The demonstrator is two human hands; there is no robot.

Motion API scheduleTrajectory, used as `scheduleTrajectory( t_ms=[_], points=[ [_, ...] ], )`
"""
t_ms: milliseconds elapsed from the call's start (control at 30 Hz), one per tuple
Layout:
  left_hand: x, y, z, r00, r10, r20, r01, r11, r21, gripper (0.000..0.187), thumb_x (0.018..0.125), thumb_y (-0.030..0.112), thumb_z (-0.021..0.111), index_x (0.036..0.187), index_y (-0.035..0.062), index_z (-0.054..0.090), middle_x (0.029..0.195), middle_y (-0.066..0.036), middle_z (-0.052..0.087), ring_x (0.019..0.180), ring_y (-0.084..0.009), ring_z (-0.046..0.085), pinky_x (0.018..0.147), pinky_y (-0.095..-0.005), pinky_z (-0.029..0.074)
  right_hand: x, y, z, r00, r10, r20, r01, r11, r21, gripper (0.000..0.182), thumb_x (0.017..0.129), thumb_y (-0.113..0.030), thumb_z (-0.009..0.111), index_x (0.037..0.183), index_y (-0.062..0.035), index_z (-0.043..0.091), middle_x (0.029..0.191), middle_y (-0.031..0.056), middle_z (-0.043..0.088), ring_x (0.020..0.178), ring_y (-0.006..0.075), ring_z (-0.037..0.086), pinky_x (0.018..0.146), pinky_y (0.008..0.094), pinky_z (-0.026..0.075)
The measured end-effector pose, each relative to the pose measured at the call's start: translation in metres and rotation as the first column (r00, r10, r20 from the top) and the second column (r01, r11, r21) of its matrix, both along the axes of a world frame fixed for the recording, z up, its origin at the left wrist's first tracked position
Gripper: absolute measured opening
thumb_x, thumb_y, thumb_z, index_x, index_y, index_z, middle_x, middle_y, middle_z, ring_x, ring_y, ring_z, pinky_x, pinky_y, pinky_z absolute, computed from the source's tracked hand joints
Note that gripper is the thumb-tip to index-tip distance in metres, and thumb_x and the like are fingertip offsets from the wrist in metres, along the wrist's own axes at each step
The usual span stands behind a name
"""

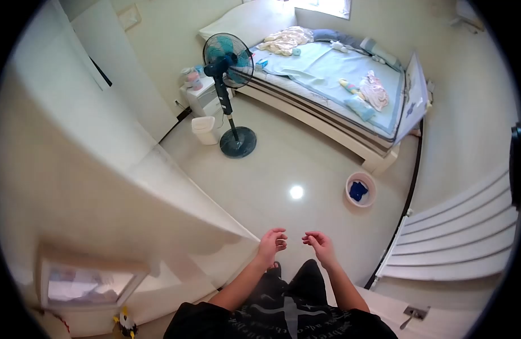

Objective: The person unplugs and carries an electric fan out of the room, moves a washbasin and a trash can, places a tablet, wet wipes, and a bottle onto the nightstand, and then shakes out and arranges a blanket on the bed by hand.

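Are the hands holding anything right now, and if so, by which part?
Nothing is held. The left hand and right hand hang apart above the floor, fingers loosely curled, both bare.

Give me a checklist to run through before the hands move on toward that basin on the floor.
1. Left hand empty: ok, fingers curled, nothing held.
2. Right hand empty: ok.
3. Basin in view: ok, on the floor near the bed corner, blue cloth inside.
4. Floor between hands and basin bare: ok.
5. Standing fan out of that path: ok, off to the left.
6. Basin holds water: cannot tell.
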State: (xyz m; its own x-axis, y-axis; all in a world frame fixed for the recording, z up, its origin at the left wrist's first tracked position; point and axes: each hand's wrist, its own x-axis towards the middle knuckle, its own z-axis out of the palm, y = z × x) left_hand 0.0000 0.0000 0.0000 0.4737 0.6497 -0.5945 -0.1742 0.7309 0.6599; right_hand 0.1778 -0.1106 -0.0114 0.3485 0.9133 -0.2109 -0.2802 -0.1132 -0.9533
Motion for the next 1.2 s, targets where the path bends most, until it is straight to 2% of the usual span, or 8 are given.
scheduleTrajectory(
  t_ms=[67,133,267,500,600,900,1067,1200],
  points=[
    [0.002,0.002,0.001,0.999,0.031,0.008,-0.032,0.999,0.028,0.022,0.093,0.015,0.048,0.11,0.0077,0.058,0.085,-0.003,0.06,0.071,-0.0124,0.058,0.068,-0.0282,0.05,0.003,0.007,0.0,0.999,-0.028,0.028,0.027,0.999,0.032,0.016,0.095,-0.01,0.057,0.103,0.0025,0.062,0.094,0.0118,0.068,0.089,0.0194,0.066,0.084,0.0318,0.053],
    [0.072,0.106,-0.004,0.998,0.066,-0.006,-0.066,0.997,0.047,0.022,0.093,0.015,0.048,0.11,0.0074,0.057,0.085,-0.003,0.059,0.071,-0.0124,0.057,0.067,-0.0279,0.049,0.08,0.111,-0.02,0.999,-0.021,0.029,0.02,1.0,0.021,0.015,0.093,-0.011,0.06,0.1,0.0022,0.064,0.093,0.0109,0.069,0.086,0.0173,0.065,0.082,0.0297,0.052],
    [0.119,0.155,-0.024,0.982,0.189,0.021,-0.189,0.982,-0.011,0.02,0.091,0.013,0.048,0.108,0.0082,0.056,0.083,-0.003,0.059,0.069,-0.0133,0.056,0.066,-0.0296,0.048,0.144,0.169,-0.03,0.998,0.056,0.011,-0.056,0.998,-0.042,0.013,0.092,-0.011,0.062,0.094,0.001,0.064,0.091,0.0091,0.07,0.085,0.0148,0.065,0.079,0.0276,0.051],
    [0.135,0.25,-0.046,0.835,0.549,-0.036,-0.55,0.828,-0.115,0.025,0.089,0.019,0.052,0.112,0.0089,0.056,0.083,-0.003,0.058,0.068,-0.0146,0.056,0.064,-0.0301,0.048,0.211,0.293,-0.029,0.961,0.273,-0.05,-0.278,0.948,-0.157,0.015,0.094,-0.014,0.058,0.098,-0.0003,0.064,0.097,0.0082,0.068,0.09,0.015,0.063,0.08,0.0288,0.051],
    [0.127,0.285,-0.046,0.753,0.655,-0.061,-0.657,0.746,-0.105,0.024,0.088,0.016,0.051,0.11,0.0125,0.056,0.081,-0.001,0.056,0.067,-0.0157,0.053,0.064,-0.0322,0.047,0.224,0.35,-0.037,0.917,0.396,-0.048,-0.399,0.912,-0.094,0.014,0.095,-0.01,0.055,0.099,-0.0002,0.064,0.098,0.0087,0.068,0.091,0.0162,0.063,0.082,0.0297,0.051],
    [0.07,0.389,-0.072,0.541,0.839,-0.054,-0.837,0.53,-0.138,0.022,0.087,0.018,0.053,0.109,0.0138,0.058,0.086,-0.003,0.054,0.07,-0.0166,0.051,0.066,-0.0326,0.046,0.172,0.522,-0.061,0.779,0.616,-0.118,-0.627,0.771,-0.11,0.016,0.093,0.0,0.048,0.099,0.0014,0.063,0.096,0.0091,0.068,0.089,0.0168,0.063,0.084,0.0301,0.05],
    [0.01,0.476,-0.087,0.427,0.899,-0.099,-0.899,0.411,-0.151,0.023,0.089,0.017,0.052,0.109,0.0109,0.059,0.083,-0.004,0.056,0.068,-0.0168,0.051,0.064,-0.0323,0.046,0.097,0.628,-0.075,0.714,0.686,-0.141,-0.699,0.709,-0.095,0.015,0.095,-0.007,0.052,0.098,0.002,0.063,0.095,0.0091,0.068,0.087,0.016,0.063,0.083,0.0297,0.05],
    [-0.023,0.553,-0.106,0.424,0.901,-0.092,-0.89,0.396,-0.226,0.022,0.089,0.018,0.051,0.108,0.0115,0.059,0.083,-0.004,0.057,0.068,-0.0168,0.052,0.065,-0.0329,0.047,0.057,0.728,-0.074,0.704,0.702,-0.108,-0.71,0.694,-0.12,0.019,0.097,-0.014,0.054,0.095,0.0022,0.063,0.092,0.0089,0.068,0.086,0.0153,0.063,0.082,0.0298,0.05]
  ],
)
